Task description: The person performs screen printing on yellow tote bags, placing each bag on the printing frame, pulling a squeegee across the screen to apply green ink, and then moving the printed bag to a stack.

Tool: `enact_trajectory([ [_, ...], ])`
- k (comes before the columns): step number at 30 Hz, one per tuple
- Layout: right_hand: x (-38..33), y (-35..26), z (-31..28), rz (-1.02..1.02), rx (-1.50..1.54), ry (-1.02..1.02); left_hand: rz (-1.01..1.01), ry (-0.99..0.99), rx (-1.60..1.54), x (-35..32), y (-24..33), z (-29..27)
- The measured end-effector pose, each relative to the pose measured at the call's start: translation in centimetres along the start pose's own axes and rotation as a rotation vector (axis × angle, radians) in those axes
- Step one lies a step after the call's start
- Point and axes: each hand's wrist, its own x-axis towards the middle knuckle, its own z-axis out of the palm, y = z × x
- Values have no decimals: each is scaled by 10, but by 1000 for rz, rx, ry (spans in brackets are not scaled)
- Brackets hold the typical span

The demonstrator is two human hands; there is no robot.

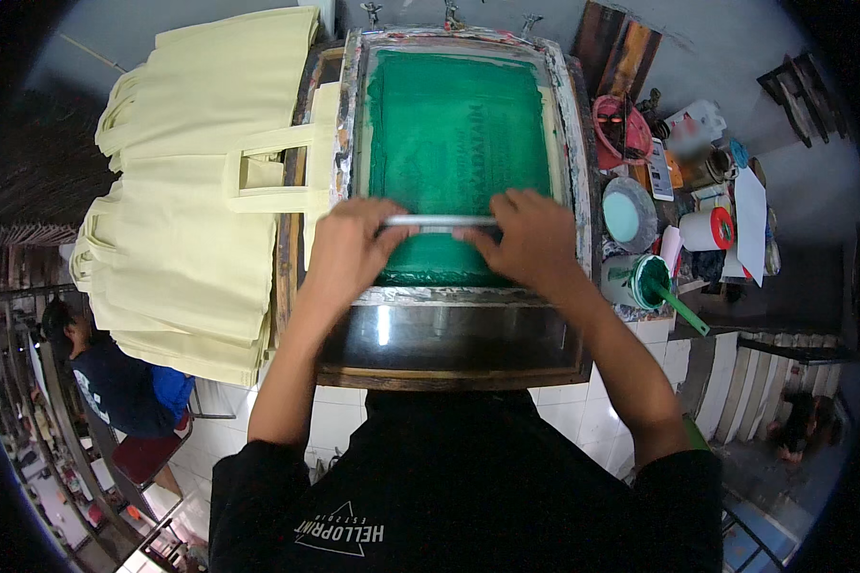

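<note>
Both my hands grip a silver-handled squeegee [440, 221], which lies crosswise on the screen-printing frame [347, 124]. My left hand [349, 245] is closed on its left end, with the thumb on the near side. On the right end, my right hand [537, 241] is closed the same way. Green ink [425, 115] coats the mesh above and below the squeegee, and faint lettering shows through at the upper right. A thicker ridge of ink lies along the near edge. Under the frame, part of a cream fabric bag [323, 115] sticks out at the left; the rest is hidden.
Cream bags with handles [191, 201] are piled at the left. Right of the frame stand an ink tub [621, 277] with a green spatula [683, 310], a grey bowl [637, 199], a pink basket [645, 143] and a red-lidded jar [702, 229]. A person [115, 382] sits at far left.
</note>
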Motion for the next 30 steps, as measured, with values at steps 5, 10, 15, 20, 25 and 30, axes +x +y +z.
enact_trajectory([
  [5,-40,-23,-6,-41,-34,65,48,67,-14,-46,7,10],
  [10,-52,-23,-9,-73,-35,55,130,183,45,-72,-15,21],
  [15,-49,-15,-30,-69,117,49,237,306,259,-96,-45,27],
  [20,-21,-23,-99,-145,21,328,311,592,166,-67,-12,-19],
  [25,63,-4,-172,-235,-136,436,252,774,-604,-3,17,-45],
  [30,144,8,-224,-133,-203,451,-166,197,288,8,-100,-35],
])
